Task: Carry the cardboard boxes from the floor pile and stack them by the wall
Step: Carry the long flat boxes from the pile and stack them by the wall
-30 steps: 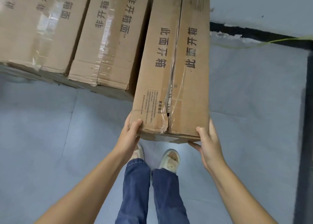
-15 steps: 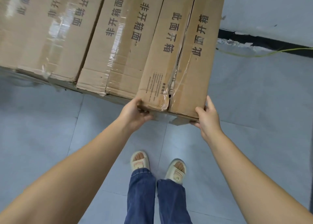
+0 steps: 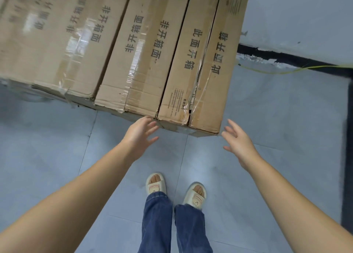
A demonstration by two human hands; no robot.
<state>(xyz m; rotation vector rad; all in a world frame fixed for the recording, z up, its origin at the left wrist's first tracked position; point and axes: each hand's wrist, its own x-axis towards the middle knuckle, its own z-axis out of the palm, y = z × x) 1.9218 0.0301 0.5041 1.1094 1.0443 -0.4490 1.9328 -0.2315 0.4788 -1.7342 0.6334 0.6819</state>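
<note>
Both hands have let go of the rightmost cardboard box [image 3: 204, 67] they gripped a moment ago; it now sits flush against its neighbour [image 3: 147, 57] in the row by the wall [image 3: 305, 17]; left hand [image 3: 139, 136] and right hand [image 3: 238, 143] hover just off its near end, fingers spread, holding nothing; judging by the torn tape seam, check the near ends line up, then withdraw straight back without snagging, and turn for another box.

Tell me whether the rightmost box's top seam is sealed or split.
Split: the rightmost box shows a dark gap along its centre seam, with torn clear tape wrinkled beside it.
</note>
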